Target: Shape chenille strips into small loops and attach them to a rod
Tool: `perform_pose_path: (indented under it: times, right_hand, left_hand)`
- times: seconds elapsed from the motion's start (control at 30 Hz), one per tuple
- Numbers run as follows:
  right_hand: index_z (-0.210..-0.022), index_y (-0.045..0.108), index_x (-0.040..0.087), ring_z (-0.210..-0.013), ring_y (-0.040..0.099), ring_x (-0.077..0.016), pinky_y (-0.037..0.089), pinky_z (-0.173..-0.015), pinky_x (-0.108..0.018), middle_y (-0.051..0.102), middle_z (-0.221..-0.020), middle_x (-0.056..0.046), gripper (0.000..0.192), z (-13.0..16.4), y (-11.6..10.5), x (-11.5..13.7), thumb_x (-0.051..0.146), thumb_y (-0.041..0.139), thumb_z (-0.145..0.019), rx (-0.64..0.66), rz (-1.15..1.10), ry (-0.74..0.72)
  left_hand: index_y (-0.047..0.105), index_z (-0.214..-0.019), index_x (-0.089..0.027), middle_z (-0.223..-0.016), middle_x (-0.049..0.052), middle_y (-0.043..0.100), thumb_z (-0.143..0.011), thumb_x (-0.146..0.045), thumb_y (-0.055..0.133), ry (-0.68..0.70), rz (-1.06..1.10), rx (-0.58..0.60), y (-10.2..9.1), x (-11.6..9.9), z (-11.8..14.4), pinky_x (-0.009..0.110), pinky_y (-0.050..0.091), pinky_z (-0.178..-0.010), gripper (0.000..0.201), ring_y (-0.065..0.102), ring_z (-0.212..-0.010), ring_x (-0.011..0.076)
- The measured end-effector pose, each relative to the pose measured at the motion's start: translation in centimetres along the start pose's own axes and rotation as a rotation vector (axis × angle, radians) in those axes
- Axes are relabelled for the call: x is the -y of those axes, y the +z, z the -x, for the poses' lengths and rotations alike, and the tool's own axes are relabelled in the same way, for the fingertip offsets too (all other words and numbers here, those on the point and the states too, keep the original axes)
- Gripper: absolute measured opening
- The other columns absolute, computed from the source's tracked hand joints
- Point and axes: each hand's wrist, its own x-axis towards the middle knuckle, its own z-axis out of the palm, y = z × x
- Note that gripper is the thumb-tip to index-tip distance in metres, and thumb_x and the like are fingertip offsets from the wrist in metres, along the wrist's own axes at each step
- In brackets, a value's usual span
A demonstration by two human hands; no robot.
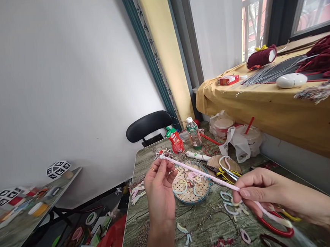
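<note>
My left hand (158,188) pinches one end of pink pipe cleaner (203,173) | my right hand (262,192) grips other end, lower right | stem stretched between hands, above woven tray (188,197) on counter (207,223)

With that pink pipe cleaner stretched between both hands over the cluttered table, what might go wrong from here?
The left hand pinches only the very tip of the pink pipe cleaner, so it may slip free. The stem spans low over the woven tray and could snag the loops in it. The right hand works close to the scissors.
</note>
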Motion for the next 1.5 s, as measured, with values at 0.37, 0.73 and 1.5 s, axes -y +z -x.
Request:
perform_pose_path:
  times: [0.37,0.73,1.5]
  right_hand:
    - [-0.100,0.067,0.020,-0.086,0.060,-0.0239,0.045,-0.072,-0.032,0.068,-0.101,-0.008,0.031,-0.9,-1.3,-0.1,0.042,0.060,-0.080,-0.471,0.554,-0.218]
    - [-0.095,0.056,0.018,-0.060,0.057,-0.0097,0.045,-0.048,-0.017,0.060,-0.072,0.002,0.020,-3.7,4.9,4.3,0.033,0.060,-0.082,-0.159,-0.043,-0.290]
    - [-0.092,0.064,0.022,-0.063,0.046,-0.0128,0.038,-0.057,-0.023,0.056,-0.070,0.000,0.019,-2.1,6.2,3.8,0.037,0.055,-0.085,-0.270,0.113,-0.351]
  left_hand:
    - [0.067,-0.074,-0.012,-0.058,0.000,0.064,-0.066,-0.018,0.072,-0.001,-0.211,0.103,0.6,0.0,1.0,0.017,0.047,-0.052,0.012,0.057,-0.053,0.0074]
    - [0.069,-0.071,-0.015,-0.059,-0.001,0.069,-0.069,-0.014,0.068,0.094,-0.464,0.178,1.5,0.6,2.7,0.014,0.048,-0.052,0.003,0.061,-0.053,0.0069]
    - [0.063,-0.081,-0.017,-0.065,-0.002,0.065,-0.077,-0.017,0.063,0.212,-0.405,0.169,1.8,1.9,5.0,0.012,0.050,-0.053,0.004,0.059,-0.054,0.0053]
